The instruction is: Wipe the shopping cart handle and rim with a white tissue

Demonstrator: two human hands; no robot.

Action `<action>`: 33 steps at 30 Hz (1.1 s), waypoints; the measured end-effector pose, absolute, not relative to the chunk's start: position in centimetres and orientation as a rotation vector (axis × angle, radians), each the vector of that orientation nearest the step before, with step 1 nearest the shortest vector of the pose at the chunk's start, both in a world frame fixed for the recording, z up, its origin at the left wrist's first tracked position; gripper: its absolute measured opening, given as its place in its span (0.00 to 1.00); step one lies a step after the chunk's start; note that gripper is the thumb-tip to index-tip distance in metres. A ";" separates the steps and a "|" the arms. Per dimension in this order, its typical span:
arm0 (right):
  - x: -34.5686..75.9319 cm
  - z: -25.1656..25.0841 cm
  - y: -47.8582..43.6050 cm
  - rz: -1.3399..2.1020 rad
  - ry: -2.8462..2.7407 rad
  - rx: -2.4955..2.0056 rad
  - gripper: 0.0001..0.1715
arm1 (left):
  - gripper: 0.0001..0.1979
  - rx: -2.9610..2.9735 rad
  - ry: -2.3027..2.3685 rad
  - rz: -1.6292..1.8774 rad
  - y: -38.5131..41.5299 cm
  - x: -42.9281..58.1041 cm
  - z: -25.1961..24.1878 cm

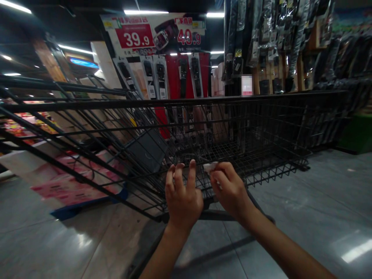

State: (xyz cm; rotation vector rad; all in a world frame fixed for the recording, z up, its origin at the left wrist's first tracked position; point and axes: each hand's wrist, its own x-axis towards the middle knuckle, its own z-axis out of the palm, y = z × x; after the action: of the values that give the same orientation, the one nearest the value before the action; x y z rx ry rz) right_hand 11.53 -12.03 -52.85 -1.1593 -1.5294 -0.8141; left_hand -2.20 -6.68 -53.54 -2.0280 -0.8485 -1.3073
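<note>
A black wire shopping cart [180,101] stands side-on before me. My right hand [231,190] is closed in a pinch on a small, crumpled white tissue [209,167], held against or just in front of the cart's lower side wires. To its left, my left hand [183,195] reaches up with fingers apart, at the lower wires near the cart's slanted end. Nothing shows in that hand; whether its fingertips touch the wire I cannot tell. A dark grey flat panel [148,150] sits at the left part of the cart, seen through the wires.
Behind the cart hang packaged belts [161,77] under a price sign [154,35]. Trousers and other dark goods [270,35] hang at the right. Pink-and-white packs [78,182] are stacked on a blue pallet [69,211] at the left. The grey tiled floor [314,217] is shiny.
</note>
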 end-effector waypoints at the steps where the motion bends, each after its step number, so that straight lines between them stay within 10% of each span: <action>1: 11.8 -53.5 -12.0 -0.824 -1.561 -1.181 0.10 | 0.35 -2.028 -0.845 -1.307 -6.6 -2.2 -53.6; 33: 11.9 -52.3 -14.1 -0.773 -1.504 -1.075 0.10 | 0.26 -2.032 -0.860 -1.437 -8.0 -0.6 -53.0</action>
State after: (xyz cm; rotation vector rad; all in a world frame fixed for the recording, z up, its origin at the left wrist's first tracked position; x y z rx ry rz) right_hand 11.91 -14.08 -52.31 -1.0752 -1.5041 -0.7725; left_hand -0.65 -7.99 -52.99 -2.0318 -0.8601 -1.4373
